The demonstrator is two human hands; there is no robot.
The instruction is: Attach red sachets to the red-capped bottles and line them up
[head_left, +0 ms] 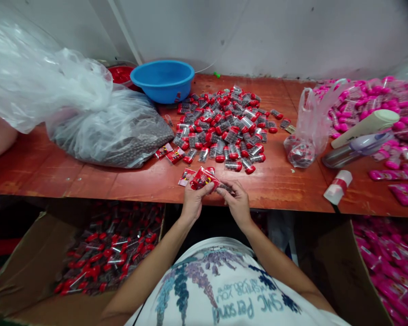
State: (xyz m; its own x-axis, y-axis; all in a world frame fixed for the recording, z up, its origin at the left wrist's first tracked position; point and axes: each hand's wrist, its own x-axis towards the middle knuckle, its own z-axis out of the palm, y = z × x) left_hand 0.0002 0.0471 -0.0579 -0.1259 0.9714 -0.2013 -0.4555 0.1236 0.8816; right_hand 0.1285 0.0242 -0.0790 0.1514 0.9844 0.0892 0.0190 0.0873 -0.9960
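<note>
Near the table's front edge, my left hand (193, 199) is closed on a red printed card (204, 178), thumb on top. My right hand (238, 201) is beside it, fingers wrapped round a small clear tube with dark contents (225, 185), mostly hidden by the fingers; the card and tube meet between the hands. Another printed card (186, 177) lies just left of my left hand. Beyond the hands spreads a heap of red-capped clear tubes (231, 124) filled with dark bits. Two more red cards (175, 155) lie at the heap's near left.
A plastic bag of dark grains (122, 131) and a blue basin (163, 79) stand left. On the right are a knotted small bag (304, 145), bottles (357, 147), a paper roll (338, 187) and pink-capped tubes (367, 104). Below the table, a carton (27, 271) holds red-capped tubes.
</note>
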